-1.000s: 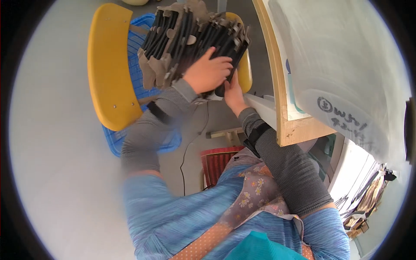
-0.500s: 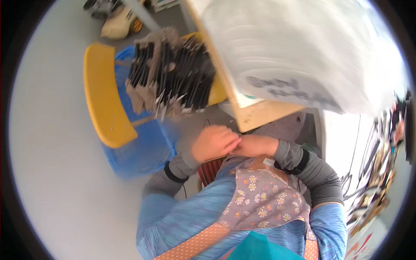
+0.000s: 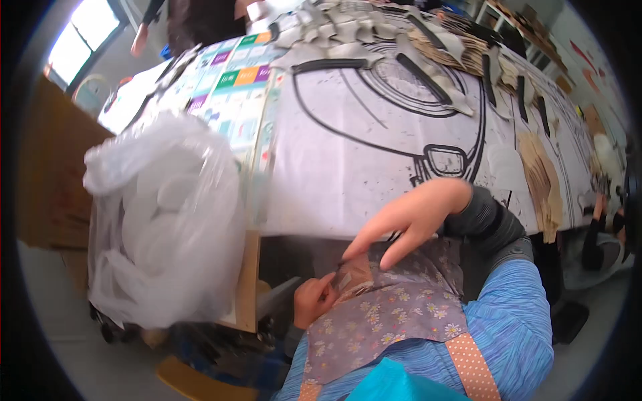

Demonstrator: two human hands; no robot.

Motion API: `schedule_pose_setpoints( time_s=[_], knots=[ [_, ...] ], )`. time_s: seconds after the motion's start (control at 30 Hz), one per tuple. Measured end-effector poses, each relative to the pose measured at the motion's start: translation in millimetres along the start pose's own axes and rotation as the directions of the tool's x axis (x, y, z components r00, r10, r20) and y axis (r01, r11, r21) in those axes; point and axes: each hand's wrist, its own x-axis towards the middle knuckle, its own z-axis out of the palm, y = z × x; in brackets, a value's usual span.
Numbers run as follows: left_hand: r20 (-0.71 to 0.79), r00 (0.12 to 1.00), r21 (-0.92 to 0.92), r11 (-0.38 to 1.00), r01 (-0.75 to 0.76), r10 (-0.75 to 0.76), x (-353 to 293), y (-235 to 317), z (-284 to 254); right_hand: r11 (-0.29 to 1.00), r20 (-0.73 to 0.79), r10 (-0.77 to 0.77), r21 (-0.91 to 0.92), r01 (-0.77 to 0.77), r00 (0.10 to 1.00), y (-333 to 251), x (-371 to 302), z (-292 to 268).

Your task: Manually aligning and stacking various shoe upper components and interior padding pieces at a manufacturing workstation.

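My left hand (image 3: 313,302) is closed at the left side of my flowered apron (image 3: 414,311), beside its peach-coloured pocket (image 3: 354,273). Its fingers are curled, and a small dark thing shows near their tips, too blurred to name. Over the apron my right hand (image 3: 418,214) reaches down from the right, index finger and thumb stretched apart. The index fingertip is close to the left hand's fingers; whether they touch I cannot tell. Nothing shows in the right hand's grasp. Both hands are in front of the table's near edge.
A table (image 3: 321,194) with a printed white cover stretches ahead, bearing pale cloth pieces (image 3: 334,63) with black bands and a tan cloth bundle (image 3: 540,177). At left are a clear plastic bag (image 3: 167,240) of white things and a cardboard box (image 3: 57,174). Another person (image 3: 200,23) stands beyond.
My view has swung from the chair with stacked cloth pieces to the table. My hands, earlier pressed together, are now apart, with the right hand's fingers stretched out.
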Motion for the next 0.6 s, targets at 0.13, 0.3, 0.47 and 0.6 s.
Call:
schedule_pose_setpoints(
  time_s=[0.13, 0.3, 0.47, 0.6],
  knots=[
    [-0.109, 0.988, 0.009, 0.994, -0.106, 0.106, 37.9, 0.4, 10.0, 0.96, -0.406, 0.24, -0.033, -0.276, 0.882, 9.2, -87.9, -42.8],
    [-0.247, 0.926, 0.098, 0.958, -0.268, 0.284, 81.8, 19.0, 17.3, 0.385, -0.958, 0.21, -0.104, -0.917, 0.197, 114.6, -172.9, -99.5],
    [-0.221, 0.953, 0.13, 0.974, -0.183, 0.209, 150.2, 33.9, 34.9, 0.267, -0.998, -0.046, 0.027, -0.963, -0.04, 170.9, -184.5, -159.1],
    [-0.24, 0.961, 0.205, 0.974, -0.091, 0.14, 184.2, 58.5, 63.5, 0.214, -0.979, -0.118, 0.138, -0.967, -0.166, 201.5, -164.8, -196.0]
  ],
)
